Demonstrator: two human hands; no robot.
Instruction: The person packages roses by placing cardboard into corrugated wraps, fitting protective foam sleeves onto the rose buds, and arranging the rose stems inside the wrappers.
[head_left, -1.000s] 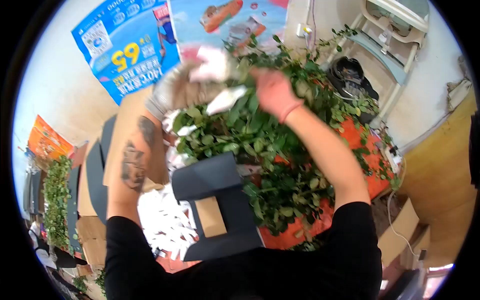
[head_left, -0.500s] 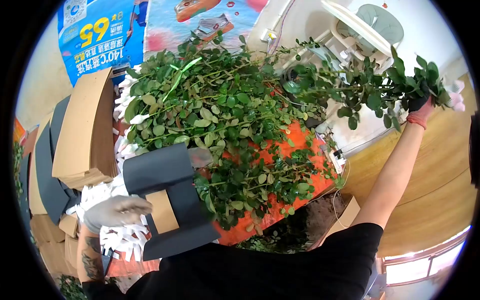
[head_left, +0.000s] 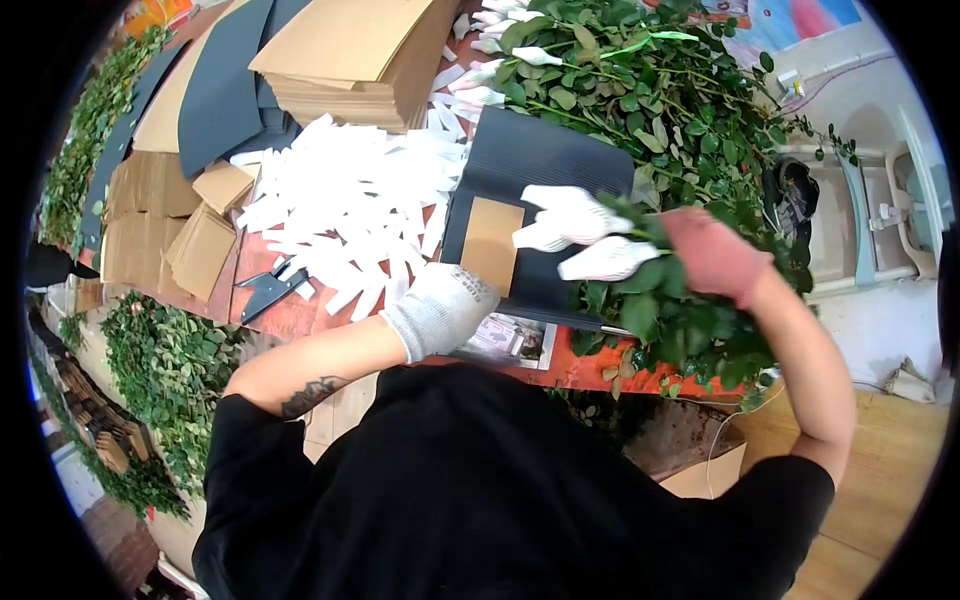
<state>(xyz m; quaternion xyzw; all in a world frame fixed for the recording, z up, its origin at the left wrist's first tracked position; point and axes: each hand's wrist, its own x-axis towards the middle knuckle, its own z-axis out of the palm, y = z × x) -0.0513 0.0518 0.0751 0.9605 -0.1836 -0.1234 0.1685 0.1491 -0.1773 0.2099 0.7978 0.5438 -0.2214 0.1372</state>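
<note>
Across the red table [head_left: 595, 374], a broad leafy pile [head_left: 660, 110] lay behind a black corrugated sheet [head_left: 550, 150]. The step in hand looked to be bringing a bunch of flower stems [head_left: 565, 230] to that sheet: their white-netted buds were over its middle, pointing left, though whether they touched it could not be told. The next move seemed to call for setting the bunch down with the netted heads uncrushed. The right arm was bent at the elbow, its forearm angled inward; the red-gloved right hand [head_left: 715, 258] had its back upward and was closed around the stems behind the buds. The left forearm slanted in, and the grey-gloved left hand [head_left: 445, 305] was low beside a brown card [head_left: 492, 235], fingers curled, fingertips too hidden to show any pinch.
</note>
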